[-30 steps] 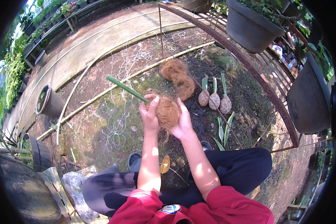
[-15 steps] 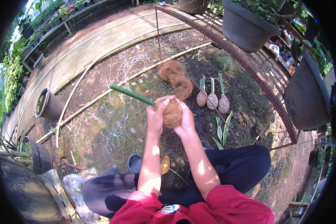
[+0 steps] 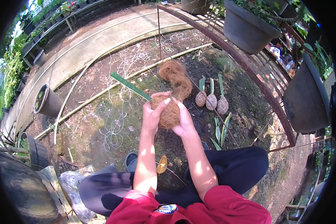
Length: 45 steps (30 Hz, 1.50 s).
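Brown and fibrous, the ball [image 3: 169, 117] sits mid-view in my snugly curled grip, left hand [image 3: 151, 115] at nine o'clock, right hand [image 3: 184, 122] at three, leaf [image 3: 130, 86] jutting toward ten; from here I judge it's shaping, next needing even pressure.

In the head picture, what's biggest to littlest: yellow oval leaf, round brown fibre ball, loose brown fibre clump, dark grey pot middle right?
1. Dark grey pot
2. Fibre clump and fibre ball: too alike to rank, since the ball is partly covered
3. Yellow leaf
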Motion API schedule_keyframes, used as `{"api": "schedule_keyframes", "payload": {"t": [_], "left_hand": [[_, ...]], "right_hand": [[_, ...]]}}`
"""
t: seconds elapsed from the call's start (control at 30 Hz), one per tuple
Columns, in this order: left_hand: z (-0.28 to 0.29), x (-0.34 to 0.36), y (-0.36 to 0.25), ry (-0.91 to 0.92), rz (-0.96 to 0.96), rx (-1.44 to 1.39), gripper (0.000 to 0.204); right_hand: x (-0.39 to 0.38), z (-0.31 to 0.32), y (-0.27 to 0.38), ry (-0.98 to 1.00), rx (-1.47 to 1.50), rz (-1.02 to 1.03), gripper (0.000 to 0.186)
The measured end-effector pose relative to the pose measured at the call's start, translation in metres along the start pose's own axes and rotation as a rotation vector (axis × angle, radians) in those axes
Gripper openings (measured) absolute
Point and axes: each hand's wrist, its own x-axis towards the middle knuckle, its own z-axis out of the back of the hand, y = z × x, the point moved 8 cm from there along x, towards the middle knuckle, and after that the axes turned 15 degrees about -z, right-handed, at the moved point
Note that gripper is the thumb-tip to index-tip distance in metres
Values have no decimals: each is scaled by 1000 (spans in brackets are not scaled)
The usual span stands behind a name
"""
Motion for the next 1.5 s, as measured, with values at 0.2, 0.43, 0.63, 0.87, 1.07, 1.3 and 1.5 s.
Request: {"api": "schedule_keyframes", "payload": {"t": [0.2, 0.43, 0.63, 0.87, 1.07, 1.3, 1.5], "left_hand": [[35, -16, 39, -508, 330, -391, 35], [7, -7, 5, -213, 144, -1, 22], [35, -14, 28, -531, 196, -182, 29], [34, -18, 50, -562, 289, -286, 31], [11, -16, 31, -500, 206, -284, 26], [5, -16, 22, -428, 157, -227, 19], [31, -17, 15, -516, -37, 89, 17]], "right_hand": [[-36, -48, 20, -137, -983, 803, 59], [-7, 3, 3, -236, -288, 554, 50], [-9, -3, 19, -326, -645, 552, 64], [-44, -58, 27, -167, -1282, 944, 55], [-27, -14, 25, -310, -649, 782, 18], [-15, 2, 20, -332, -262, 567, 24], [-73, -58, 28, -527, -1327, 1322, 31]]}}
